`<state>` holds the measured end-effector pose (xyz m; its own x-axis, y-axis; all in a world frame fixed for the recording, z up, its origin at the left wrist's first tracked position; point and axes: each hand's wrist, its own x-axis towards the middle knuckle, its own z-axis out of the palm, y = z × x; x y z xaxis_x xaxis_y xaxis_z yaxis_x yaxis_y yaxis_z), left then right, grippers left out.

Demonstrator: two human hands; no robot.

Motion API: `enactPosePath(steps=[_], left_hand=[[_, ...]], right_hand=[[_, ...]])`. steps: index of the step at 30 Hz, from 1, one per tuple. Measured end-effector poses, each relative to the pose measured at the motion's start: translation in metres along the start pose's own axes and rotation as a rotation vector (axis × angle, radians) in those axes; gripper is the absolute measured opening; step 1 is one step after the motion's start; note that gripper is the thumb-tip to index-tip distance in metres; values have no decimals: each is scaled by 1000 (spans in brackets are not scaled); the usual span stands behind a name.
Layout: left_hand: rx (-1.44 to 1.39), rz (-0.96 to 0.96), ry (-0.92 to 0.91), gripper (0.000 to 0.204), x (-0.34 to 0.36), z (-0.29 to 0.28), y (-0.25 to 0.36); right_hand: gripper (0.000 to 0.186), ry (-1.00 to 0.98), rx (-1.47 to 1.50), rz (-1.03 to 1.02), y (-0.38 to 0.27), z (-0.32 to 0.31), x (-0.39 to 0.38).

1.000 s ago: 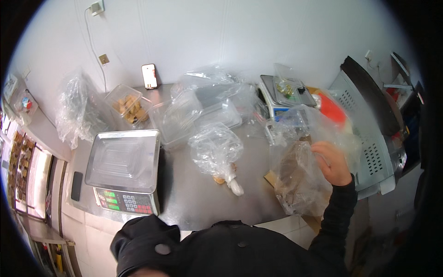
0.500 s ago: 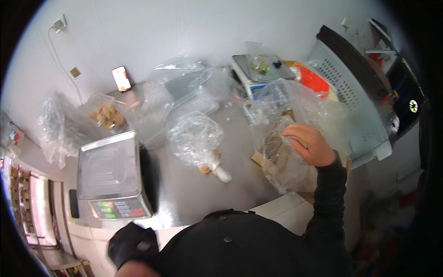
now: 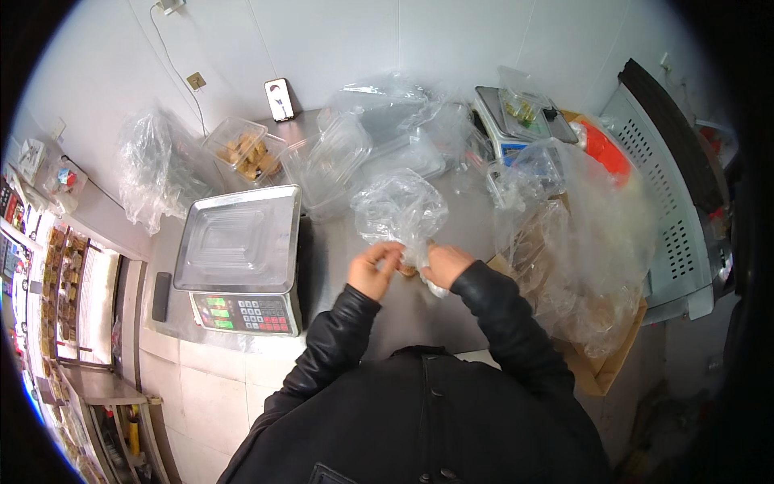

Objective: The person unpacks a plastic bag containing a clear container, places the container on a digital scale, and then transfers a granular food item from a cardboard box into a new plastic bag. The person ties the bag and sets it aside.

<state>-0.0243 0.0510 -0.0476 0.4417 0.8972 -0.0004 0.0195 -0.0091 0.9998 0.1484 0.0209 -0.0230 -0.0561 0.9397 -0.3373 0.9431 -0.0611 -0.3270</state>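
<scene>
A clear plastic bag (image 3: 399, 203) lies crumpled on the metal table, its gathered end toward me. At that end my left hand (image 3: 373, 272) is closed, thumb and fingertips pinched on the film. My right hand (image 3: 447, 264) is also closed, on the gathered part from the other side. Between the hands a small brown piece (image 3: 408, 271) shows, partly hidden by the fingers. A whitish twisted end (image 3: 436, 289) sticks out under my right hand. To the left stands a scale (image 3: 238, 242) with a clear plastic lid or tray on its pan.
Behind are clear plastic containers (image 3: 326, 165), one box with brown food pieces (image 3: 248, 155), and a propped phone (image 3: 279, 100). At right are a cardboard box (image 3: 598, 373) with loose plastic bags (image 3: 592, 266), a second scale (image 3: 524, 153) and a grey perforated appliance (image 3: 657, 185).
My right hand has moved left from the loose bags to the gathered bag. My left hand has come up from the lower edge to it. The view has shifted too.
</scene>
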Motion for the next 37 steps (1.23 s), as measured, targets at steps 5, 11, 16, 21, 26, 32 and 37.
enactPosePath(steps=[5, 11, 16, 21, 26, 32, 37], left_hand=[[409, 384, -58, 31, -7, 19, -28], [1007, 356, -361, 75, -1, 20, -32], [1151, 291, -436, 78, 9, 22, -35], [817, 77, -533, 57, 21, 20, -51], [399, 74, -473, 36, 22, 24, -49], [444, 320, -470, 46, 21, 30, -33], [842, 31, -559, 55, 21, -1, -24]], right_hand=[[61, 85, 110, 192, 26, 73, 49], [43, 57, 127, 89, 24, 70, 26], [25, 49, 80, -180, 20, 46, -21], [27, 251, 360, -182, 25, 42, -49], [40, 248, 540, -76, 24, 48, -55], [46, 396, 541, -81, 27, 56, -53], [34, 501, 463, -191, 12, 41, -54]])
